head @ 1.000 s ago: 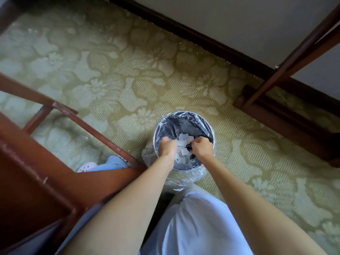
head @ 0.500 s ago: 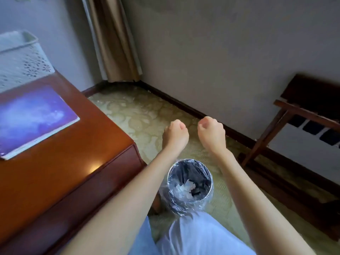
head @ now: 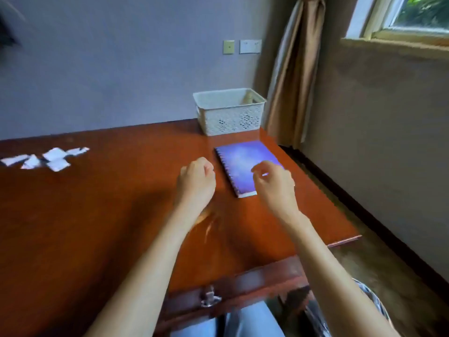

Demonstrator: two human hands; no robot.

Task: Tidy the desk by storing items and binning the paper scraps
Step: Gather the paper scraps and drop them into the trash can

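Here, the wooden desk [head: 102, 215] fills most of the view, and I take the purple notebook [head: 243, 164] as the landmark. It is a spiral notebook, it lies flat and closed near the right edge of the desk, with the spiral on its left side.

The left hand [head: 195, 182] is above the desk just to the left of the notebook. Its fingers are curled into a loose fist, and nothing can be seen inside it. The right hand [head: 275, 184] is over the near right part of the notebook and covers its corner. Its fingers are bent, with the thumb and first finger close to each other like a pinch, but I see nothing between them. Whether this hand touches the cover, I cannot tell.

Behind the notebook, close to the wall, a white basket [head: 229, 117] with a lace pattern stands on the desk. Something pale shows above its far rim, but it is too blurred to name.

Far to the left of the notebook, well apart from both hands, the white paper scraps [head: 48, 158] lie in a small group on the desk.

Below the notebook, at the front edge of the desk, there is a drawer handle [head: 210, 299] of metal.
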